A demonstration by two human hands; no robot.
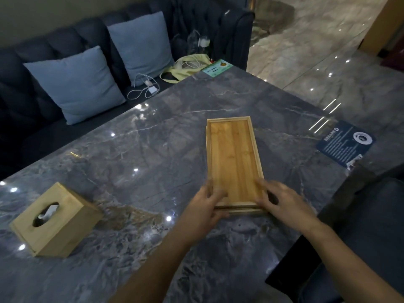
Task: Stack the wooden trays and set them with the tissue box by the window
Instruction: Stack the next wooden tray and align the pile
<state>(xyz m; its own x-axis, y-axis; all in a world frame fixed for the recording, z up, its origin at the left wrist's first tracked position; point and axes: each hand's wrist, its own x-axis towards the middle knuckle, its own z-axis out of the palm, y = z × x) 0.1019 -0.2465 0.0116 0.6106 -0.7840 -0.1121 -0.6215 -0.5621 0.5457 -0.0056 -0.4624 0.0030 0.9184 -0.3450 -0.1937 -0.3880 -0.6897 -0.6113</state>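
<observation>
Long wooden trays point(232, 154) lie stacked one on another at the middle right of the dark marble table point(153, 138); the lower rims show at the near end. My left hand point(206, 206) grips the stack's near left corner, thumb on the top tray. My right hand point(277, 199) holds the near right corner, fingers over the rim. A wooden tissue box point(55, 221) with an oval slot and a tissue showing stands at the table's left, well apart from both hands.
A blue printed card point(344, 145) lies at the table's right edge, a green card point(216, 67) at the far corner. A dark sofa point(28, 101) with two blue cushions, cables and a yellow bag sits behind. A dark chair point(360, 226) stands on the right.
</observation>
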